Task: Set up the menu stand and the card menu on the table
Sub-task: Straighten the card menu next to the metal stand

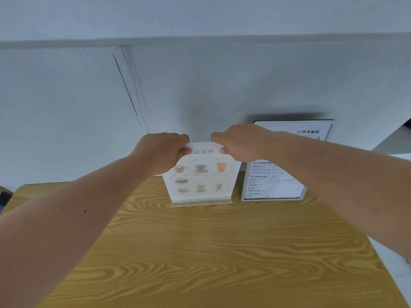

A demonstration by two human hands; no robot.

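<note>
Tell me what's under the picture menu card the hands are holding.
A pale wooden stand base holds the picture menu card's bottom edge, resting on the wood-grain table. The slot itself is hidden. Left hand and right hand pinch its top corners.

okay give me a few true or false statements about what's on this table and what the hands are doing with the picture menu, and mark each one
1. Both hands pinch the top edge of the card menu. True: the left hand holds its top left corner, the right hand its top right.
2. The card menu lies flat on the table. False: it stands upright, its bottom edge in the wooden base.
3. A text menu stand is to the right of the card menu. True.
4. The card menu shows only text. False: it shows pictures of drinks.
5. The table is white. False: it is yellow wood grain.
</note>
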